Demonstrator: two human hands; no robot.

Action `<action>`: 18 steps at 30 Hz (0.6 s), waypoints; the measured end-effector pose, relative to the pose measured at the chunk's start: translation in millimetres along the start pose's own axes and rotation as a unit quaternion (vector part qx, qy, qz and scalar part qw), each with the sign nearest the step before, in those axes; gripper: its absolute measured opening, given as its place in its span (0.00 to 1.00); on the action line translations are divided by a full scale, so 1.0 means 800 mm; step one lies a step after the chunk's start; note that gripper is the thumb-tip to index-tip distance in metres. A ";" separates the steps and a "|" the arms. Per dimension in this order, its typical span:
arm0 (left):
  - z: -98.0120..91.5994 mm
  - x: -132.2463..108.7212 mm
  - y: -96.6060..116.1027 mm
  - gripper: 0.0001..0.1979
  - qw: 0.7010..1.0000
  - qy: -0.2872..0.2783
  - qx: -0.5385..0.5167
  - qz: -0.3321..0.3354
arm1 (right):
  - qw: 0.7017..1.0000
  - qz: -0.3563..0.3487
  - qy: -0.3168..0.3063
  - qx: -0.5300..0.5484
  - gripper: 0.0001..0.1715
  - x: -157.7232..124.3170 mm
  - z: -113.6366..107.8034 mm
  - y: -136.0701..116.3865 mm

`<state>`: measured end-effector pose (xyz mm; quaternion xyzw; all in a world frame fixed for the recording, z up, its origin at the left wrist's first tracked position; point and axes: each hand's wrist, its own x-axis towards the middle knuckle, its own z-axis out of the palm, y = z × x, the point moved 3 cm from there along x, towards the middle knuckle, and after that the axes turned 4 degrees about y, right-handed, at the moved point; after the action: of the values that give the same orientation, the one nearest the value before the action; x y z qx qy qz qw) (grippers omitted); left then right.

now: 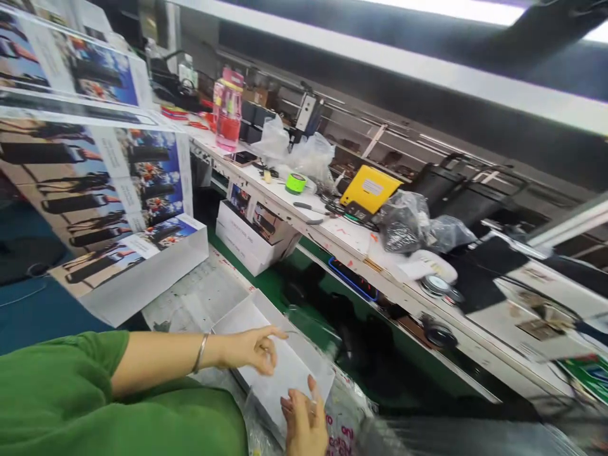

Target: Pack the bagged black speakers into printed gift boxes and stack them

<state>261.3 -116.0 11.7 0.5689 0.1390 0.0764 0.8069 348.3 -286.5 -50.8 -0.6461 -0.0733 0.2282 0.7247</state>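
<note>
A shallow white box (285,373) lies below me, with its inside facing up and its walls raised. My left hand (254,349) is over its near left part, index finger stretched out and the other fingers loosely curled; I see nothing in it. At the box's lower right side is my right hand (305,421), fingers bent and spread apart, with nothing visible between them. Faint clear plastic (316,335) shows beside the box's far wall. The box rests on a pale surface (190,297) partly covered with printed plastic wrap (339,430).
Stacked printed boxes (109,164) rise at the left, one lid-like printed box (152,272) lying in front. White boxes (249,237) stand under the long bench (332,231). On it are a pink bottle (228,111), green tape (296,183), a yellow case (370,190) and plastic bags (406,218).
</note>
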 end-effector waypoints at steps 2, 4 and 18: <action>-0.036 -0.022 -0.008 0.36 0.980 0.107 0.164 0.044 | 0.991 -0.047 -0.036 -0.116 0.49 0.005 0.027 0.027; -0.070 -0.030 0.002 0.36 0.927 0.225 0.295 0.053 | 0.949 -0.112 -0.078 -0.284 0.49 0.010 0.041 0.048; -0.126 0.033 -0.030 0.40 0.732 0.339 0.590 -0.038 | 0.695 -0.087 -0.237 -0.673 0.16 0.018 0.064 0.097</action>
<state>254.5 -26.1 -46.1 0.8612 0.4419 0.1357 0.2112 322.5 -229.5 -121.2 -0.8762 -0.4328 0.1996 0.0713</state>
